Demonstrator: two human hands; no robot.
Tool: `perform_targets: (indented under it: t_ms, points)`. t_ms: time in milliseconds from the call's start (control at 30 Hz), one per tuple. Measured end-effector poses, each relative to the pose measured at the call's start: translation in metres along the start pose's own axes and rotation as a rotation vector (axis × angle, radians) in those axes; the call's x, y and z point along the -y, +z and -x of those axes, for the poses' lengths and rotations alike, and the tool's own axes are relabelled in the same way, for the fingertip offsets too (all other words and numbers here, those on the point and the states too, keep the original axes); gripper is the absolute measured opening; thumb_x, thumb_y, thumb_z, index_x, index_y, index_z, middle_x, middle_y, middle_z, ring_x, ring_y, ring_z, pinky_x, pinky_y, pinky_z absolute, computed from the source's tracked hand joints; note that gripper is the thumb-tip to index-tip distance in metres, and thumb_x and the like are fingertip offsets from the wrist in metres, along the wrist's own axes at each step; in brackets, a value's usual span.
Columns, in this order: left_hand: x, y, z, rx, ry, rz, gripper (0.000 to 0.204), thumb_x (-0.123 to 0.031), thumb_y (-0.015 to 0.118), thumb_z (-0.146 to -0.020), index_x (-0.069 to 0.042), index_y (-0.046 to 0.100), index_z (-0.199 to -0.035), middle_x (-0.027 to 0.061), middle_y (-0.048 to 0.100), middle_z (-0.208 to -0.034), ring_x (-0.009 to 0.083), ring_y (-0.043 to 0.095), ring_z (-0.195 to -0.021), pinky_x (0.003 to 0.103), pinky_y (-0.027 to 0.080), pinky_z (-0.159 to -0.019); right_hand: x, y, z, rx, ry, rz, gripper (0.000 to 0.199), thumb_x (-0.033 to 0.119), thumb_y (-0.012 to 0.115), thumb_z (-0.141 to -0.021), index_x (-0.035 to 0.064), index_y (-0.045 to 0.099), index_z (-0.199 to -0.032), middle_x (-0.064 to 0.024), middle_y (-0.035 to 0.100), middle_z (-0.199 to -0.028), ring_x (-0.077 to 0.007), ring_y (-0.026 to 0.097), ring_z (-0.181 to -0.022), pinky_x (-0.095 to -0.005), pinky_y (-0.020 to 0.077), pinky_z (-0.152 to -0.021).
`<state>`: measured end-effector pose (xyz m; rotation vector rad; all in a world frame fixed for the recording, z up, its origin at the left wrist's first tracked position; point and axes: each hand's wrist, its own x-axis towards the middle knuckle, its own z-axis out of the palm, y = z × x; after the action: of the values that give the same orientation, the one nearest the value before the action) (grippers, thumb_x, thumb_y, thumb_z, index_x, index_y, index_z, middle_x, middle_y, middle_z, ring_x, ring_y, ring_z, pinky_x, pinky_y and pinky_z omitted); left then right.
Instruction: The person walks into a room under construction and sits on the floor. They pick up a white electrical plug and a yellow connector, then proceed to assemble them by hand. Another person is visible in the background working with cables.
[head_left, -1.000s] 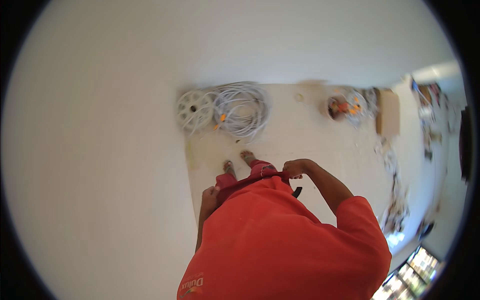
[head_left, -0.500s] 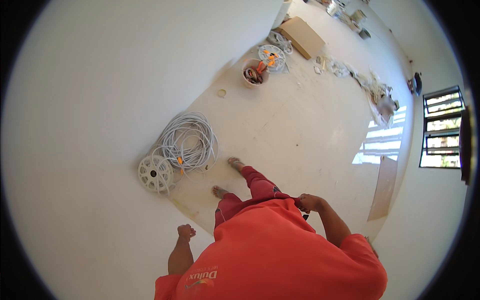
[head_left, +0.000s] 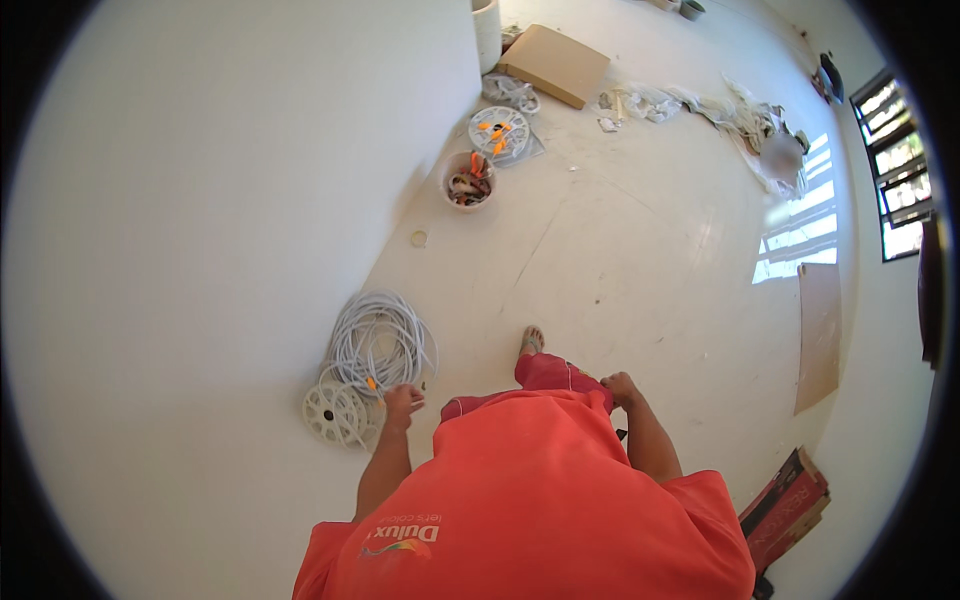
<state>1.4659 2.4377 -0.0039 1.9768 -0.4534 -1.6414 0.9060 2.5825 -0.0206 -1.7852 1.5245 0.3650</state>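
My left hand hangs in front of my left side, its fingers loosely bent and a little apart, with nothing I can make out in them. In the picture it overlaps the edge of a loose coil of grey cable lying on the floor by the wall. Beside that coil is a white plastic reel with a round dark hub. At my right hip my right hand is closed on the cloth of my red trousers; its fingertips are partly hidden. One foot shows ahead.
Along the left wall stand a bucket of tools, a second white reel with orange parts and a flat cardboard box. Crumpled plastic sheeting lies far right. A board and red cartons are at right.
I have stepped forward, so the bucket, coil and reels appear nearer. My left hand has swung forward and inward. My right hand stays at the trousers. Red cartons have come into view.
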Motion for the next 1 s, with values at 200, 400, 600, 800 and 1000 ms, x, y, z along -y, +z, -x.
perform_targets:
  t_ms: [200,400,600,800,1000]
  points:
    - [-0.016,0.119,-0.018,0.11,0.22,-0.639,0.033,-0.027,0.07,-0.088,0.004,0.074,-0.099,0.0139,0.074,-0.086,0.0224,0.071,-0.078,0.037,0.056,-0.066,-0.028,-0.073,-0.065,-0.265,0.377,-0.633,0.019,0.022,0.07,-0.085,0.004,0.066,-0.079,-0.0143,0.069,-0.068,-0.0277,0.07,-0.059,-0.0401,0.0576,-0.055]
    - [-0.014,0.173,-0.073,0.329,0.4,-1.071,0.048,-0.045,0.071,-0.085,-0.002,0.077,-0.106,0.0212,0.076,-0.098,0.0285,0.075,-0.088,0.041,0.056,-0.078,-0.039,-0.073,-0.074,-0.459,0.63,-1.081,0.032,0.027,0.061,-0.09,-0.0022,0.068,-0.078,-0.0196,0.07,-0.07,-0.0313,0.072,-0.065,-0.045,0.0588,-0.063]
    - [-0.06,0.19,-0.12,0.437,0.767,-1.33,0.029,-0.034,0.069,-0.079,-0.009,0.073,-0.092,0.0153,0.074,-0.085,0.0358,0.073,-0.083,0.048,0.056,-0.073,-0.094,-0.075,-0.106,-0.283,0.637,-0.68,0.036,0.032,0.065,-0.085,-0.0018,0.074,-0.085,-0.0253,0.073,-0.087,-0.0386,0.073,-0.086,-0.0479,0.0572,-0.079]
    - [-0.151,0.304,-0.168,0.514,0.924,-1.75,0.014,-0.027,0.069,-0.078,-0.014,0.069,-0.083,0.0135,0.073,-0.08,0.0336,0.073,-0.081,0.047,0.056,-0.069,-0.143,-0.105,-0.086,-0.319,0.781,-0.937,0.036,0.035,0.07,-0.084,-0.0005,0.076,-0.087,-0.0202,0.075,-0.086,-0.0339,0.074,-0.086,-0.0455,0.0579,-0.078]
    - [-0.255,0.457,-0.199,0.327,0.073,-0.565,0.024,-0.02,0.062,-0.087,0.0,0.074,-0.082,0.0122,0.068,-0.07,0.0186,0.063,-0.065,0.039,0.048,-0.059,-0.217,-0.214,-0.118,-0.383,0.809,-1.06,0.024,0.023,0.07,-0.088,-0.0009,0.069,-0.085,-0.016,0.071,-0.077,-0.0244,0.07,-0.064,-0.0423,0.0581,-0.061]
